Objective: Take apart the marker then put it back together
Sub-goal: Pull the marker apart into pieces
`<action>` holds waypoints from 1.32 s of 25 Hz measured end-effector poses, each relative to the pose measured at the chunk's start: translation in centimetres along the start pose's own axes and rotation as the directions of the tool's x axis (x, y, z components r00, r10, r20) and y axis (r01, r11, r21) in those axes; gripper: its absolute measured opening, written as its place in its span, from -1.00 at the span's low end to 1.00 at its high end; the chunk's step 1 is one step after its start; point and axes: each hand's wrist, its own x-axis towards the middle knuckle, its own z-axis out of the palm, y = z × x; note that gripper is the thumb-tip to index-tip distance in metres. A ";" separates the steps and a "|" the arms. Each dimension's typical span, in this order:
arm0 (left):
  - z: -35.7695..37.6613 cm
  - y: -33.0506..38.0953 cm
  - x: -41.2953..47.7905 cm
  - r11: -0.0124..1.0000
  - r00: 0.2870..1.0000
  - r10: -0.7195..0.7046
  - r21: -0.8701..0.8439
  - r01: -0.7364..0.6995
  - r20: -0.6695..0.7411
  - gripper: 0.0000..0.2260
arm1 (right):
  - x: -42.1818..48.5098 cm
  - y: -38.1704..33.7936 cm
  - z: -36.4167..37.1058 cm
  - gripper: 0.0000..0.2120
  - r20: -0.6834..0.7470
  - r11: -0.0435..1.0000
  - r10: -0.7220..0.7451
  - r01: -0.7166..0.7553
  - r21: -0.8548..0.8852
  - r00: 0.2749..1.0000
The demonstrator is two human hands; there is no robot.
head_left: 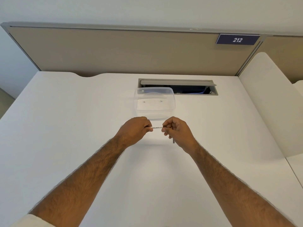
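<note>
A thin white marker with small dark print is held level above the white desk, both its ends hidden inside my fingers. My left hand pinches its left end and my right hand pinches its right end. A short dark sliver pokes out below my right hand; I cannot tell what it is.
A clear plastic container stands just beyond my hands. Behind it is an open cable slot in the white desk. A beige partition with a "212" sign closes the back, and a white divider rises at the right.
</note>
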 end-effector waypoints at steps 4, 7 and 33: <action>0.0 -0.1 0.1 1.000 1.000 0.020 0.011 -0.020 0.013 -0.83 | 0.4 -0.2 -0.2 -0.89 0.046 0.999 -0.019 0.021 -0.041 0.999; -0.1 -0.2 0.4 0.999 1.000 0.029 0.021 -0.030 0.007 -0.83 | 0.7 -0.3 -0.5 -0.90 0.064 0.998 -0.026 0.029 -0.056 0.998; 0.1 -0.4 1.2 0.999 0.999 0.025 0.042 -0.026 0.025 -0.80 | 2.1 0.1 -1.0 -0.86 0.108 0.982 -0.027 0.046 -0.181 0.994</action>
